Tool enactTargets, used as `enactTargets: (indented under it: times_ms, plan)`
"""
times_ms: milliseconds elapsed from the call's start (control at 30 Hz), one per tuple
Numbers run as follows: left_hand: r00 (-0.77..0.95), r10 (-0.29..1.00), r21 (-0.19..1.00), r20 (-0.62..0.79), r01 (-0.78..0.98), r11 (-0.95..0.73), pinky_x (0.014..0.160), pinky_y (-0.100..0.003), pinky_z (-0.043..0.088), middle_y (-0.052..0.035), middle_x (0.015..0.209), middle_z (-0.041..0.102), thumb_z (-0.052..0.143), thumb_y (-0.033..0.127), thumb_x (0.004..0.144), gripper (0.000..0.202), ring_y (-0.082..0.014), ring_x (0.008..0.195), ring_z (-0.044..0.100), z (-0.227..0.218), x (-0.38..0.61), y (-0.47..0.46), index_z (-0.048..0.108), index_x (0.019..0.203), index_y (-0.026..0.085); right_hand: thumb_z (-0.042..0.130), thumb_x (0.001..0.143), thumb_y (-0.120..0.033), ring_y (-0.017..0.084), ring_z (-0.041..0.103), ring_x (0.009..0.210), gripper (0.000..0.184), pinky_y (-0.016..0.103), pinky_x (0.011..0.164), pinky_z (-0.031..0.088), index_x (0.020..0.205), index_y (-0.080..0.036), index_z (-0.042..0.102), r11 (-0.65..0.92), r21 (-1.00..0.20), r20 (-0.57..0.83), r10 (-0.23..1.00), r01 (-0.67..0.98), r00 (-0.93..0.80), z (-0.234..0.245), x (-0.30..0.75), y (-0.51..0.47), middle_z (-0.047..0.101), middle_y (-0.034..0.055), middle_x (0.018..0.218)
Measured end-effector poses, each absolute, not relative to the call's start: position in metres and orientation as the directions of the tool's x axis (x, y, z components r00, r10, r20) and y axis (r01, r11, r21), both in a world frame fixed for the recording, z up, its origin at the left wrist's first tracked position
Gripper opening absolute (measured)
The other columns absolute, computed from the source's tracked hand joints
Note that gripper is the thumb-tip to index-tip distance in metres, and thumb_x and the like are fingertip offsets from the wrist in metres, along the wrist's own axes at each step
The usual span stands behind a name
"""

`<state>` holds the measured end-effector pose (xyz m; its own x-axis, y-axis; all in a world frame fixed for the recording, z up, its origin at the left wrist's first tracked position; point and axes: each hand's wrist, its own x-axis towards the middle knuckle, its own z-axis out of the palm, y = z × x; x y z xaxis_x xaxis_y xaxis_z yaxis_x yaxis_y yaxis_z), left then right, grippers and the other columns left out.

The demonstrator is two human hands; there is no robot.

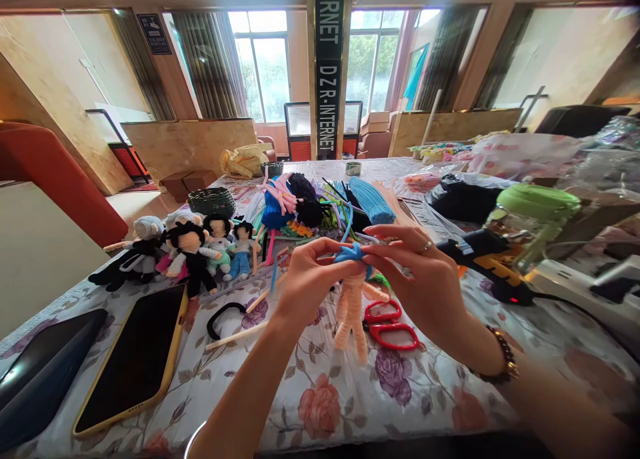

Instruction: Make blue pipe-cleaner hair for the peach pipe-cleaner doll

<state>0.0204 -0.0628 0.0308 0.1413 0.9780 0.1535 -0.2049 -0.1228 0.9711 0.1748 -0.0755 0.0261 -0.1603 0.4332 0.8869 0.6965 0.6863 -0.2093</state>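
Observation:
A small peach pipe-cleaner doll (351,312) with blue fuzzy wire (351,253) at its head hangs between my hands above the floral tablecloth (320,392). My left hand (309,282) pinches the doll's head from the left. My right hand (425,282), with a ring and a bead bracelet, grips the blue wire from the right, fingers curled. The doll's legs dangle free just over the red scissors (389,326).
Several finished dolls (193,249) lie at the left, with a phone in a yellow case (135,359) and a dark tablet (43,372). A pile of coloured pipe cleaners (320,206) sits behind, a glue gun (483,262) and a green-lidded jar (535,222) at the right.

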Motion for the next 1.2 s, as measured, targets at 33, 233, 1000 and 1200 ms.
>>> enactTargets:
  times_ms: [33,233,1000,1200]
  plan:
    - [0.145,0.977,0.970,0.154,-0.211,-0.122,0.065,-0.018,0.047,-0.0001,0.074,0.070,0.077,0.012,0.055,0.021,-0.0087,0.067,0.062,0.031,0.021,-0.063,0.068,0.074,0.014,0.063,0.081,-0.015,0.018,0.064,0.091,0.008,0.032,0.077,0.054,0.084,-0.018,0.070,0.685,-0.210,0.886,0.436,0.697,-0.161,0.026,0.175,-0.075,0.069,0.0063,0.100]
    - [0.157,0.973,0.962,0.169,-0.240,-0.128,0.066,-0.019,0.049,-0.0005,0.074,0.071,0.077,0.011,0.055,0.021,-0.0094,0.067,0.063,0.030,0.021,-0.064,0.068,0.074,0.014,0.063,0.081,-0.014,0.018,0.064,0.088,0.008,0.031,0.078,0.054,0.081,-0.019,0.069,0.673,-0.215,0.907,0.406,0.708,-0.111,0.023,0.171,-0.075,0.070,0.0051,0.097]
    - [0.192,0.974,0.969,0.123,-0.235,-0.076,0.071,-0.026,0.046,-0.0020,0.075,0.070,0.077,0.017,0.057,0.022,-0.0132,0.070,0.064,0.030,0.021,-0.062,0.068,0.077,0.014,0.060,0.084,-0.022,0.019,0.064,0.089,0.012,0.034,0.077,0.053,0.083,-0.025,0.071,0.635,-0.381,0.853,0.522,0.672,-0.009,0.025,0.174,-0.077,0.069,0.0033,0.099]
    - [0.223,0.969,0.977,0.105,-0.205,-0.059,0.064,-0.021,0.040,0.0007,0.073,0.067,0.077,0.019,0.060,0.022,-0.0089,0.066,0.058,0.029,0.019,-0.059,0.067,0.079,0.016,0.054,0.087,-0.028,0.017,0.065,0.083,0.018,0.027,0.061,0.053,0.083,-0.020,0.070,0.620,-0.619,0.665,0.741,0.482,-0.100,0.032,0.180,-0.071,0.066,0.0068,0.102]
